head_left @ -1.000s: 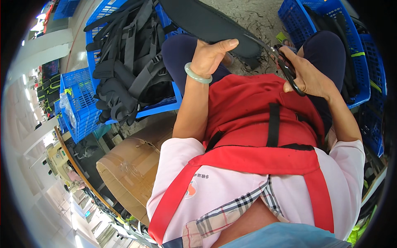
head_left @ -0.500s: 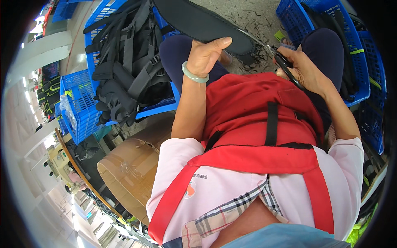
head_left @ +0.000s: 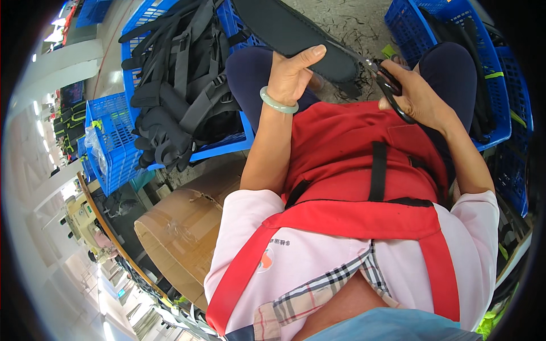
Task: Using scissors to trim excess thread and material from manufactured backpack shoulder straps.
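A long black padded panel (head_left: 296, 40) with a stitched edge slants from the top of the view toward the space between my knees. My left hand (head_left: 291, 77), wearing a pale green bangle (head_left: 278, 102), is at the panel's near edge. Its thumb points right, and its fingers are partly hidden where they grip the panel. In my right hand (head_left: 418, 94) are black-handled scissors (head_left: 392, 90), fingers wrapped round the handles. Their blades point up and left to the panel's right edge, and the tips are hard to make out.
A blue crate (head_left: 230, 142) heaped with black straps (head_left: 182, 74) stands at the left. More blue crates (head_left: 492, 94) with dark pieces stand at the right. Dark scraps litter the floor (head_left: 364, 28). A brown cardboard box (head_left: 176, 227) sits at lower left.
The scissors' handles are spread wider, and less of the blades shows along the panel's edge. The panel and my left hand sit slightly farther right in view.
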Tool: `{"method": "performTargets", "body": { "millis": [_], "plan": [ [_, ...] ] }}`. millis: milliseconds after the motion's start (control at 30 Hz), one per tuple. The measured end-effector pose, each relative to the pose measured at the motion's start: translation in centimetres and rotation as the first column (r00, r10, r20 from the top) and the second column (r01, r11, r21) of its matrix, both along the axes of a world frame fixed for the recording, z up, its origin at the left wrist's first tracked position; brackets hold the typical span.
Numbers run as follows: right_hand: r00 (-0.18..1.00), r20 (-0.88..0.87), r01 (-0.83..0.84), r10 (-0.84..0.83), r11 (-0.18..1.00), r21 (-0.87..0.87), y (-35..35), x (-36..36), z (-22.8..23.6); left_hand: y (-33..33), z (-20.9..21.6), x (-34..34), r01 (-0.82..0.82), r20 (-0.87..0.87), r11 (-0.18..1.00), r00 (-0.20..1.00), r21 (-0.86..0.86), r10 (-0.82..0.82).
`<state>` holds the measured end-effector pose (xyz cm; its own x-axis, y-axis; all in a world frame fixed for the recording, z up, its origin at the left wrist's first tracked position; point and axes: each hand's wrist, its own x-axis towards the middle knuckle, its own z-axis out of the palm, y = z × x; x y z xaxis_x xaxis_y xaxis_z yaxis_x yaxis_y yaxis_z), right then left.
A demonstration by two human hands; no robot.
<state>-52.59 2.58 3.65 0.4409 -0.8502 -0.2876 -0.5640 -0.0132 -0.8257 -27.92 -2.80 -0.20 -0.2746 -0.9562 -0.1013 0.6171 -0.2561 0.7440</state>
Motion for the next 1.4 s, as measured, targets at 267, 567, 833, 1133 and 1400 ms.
{"method": "performTargets", "body": {
  "millis": [267, 567, 833, 1133, 1400],
  "plan": [
    [1.000, 0.016, -0.026, 0.026, 0.999, 0.038, -0.3, 0.6, -0.1, 0.2, -0.2, 0.0, 0.032, 0.035, 0.999, 0.999, -0.029, -0.031],
    [0.997, -0.002, 0.082, -0.083, 0.989, -0.121, -0.3, 0.7, -1.0, 0.7, -0.2, -0.7, 0.031, 0.029, 0.996, 0.999, -0.088, -0.028],
    [0.996, 0.050, 0.080, -0.075, 0.989, -0.121, 0.3, 1.4, -2.8, -0.3, -0.5, 0.3, 0.031, -0.027, 0.999, 0.999, 0.009, -0.031],
    [0.998, 0.059, 0.009, 0.003, 0.978, -0.209, -0.6, 2.1, -1.6, 0.0, -0.4, 0.1, -0.002, -0.030, 0.999, 1.000, -0.043, 0.001],
    [1.000, -0.006, 0.026, -0.026, 0.999, -0.037, -0.9, 1.7, -0.8, -0.3, -1.0, 0.3, 0.033, -0.052, 0.999, 0.998, -0.026, -0.035]
  ]
}}
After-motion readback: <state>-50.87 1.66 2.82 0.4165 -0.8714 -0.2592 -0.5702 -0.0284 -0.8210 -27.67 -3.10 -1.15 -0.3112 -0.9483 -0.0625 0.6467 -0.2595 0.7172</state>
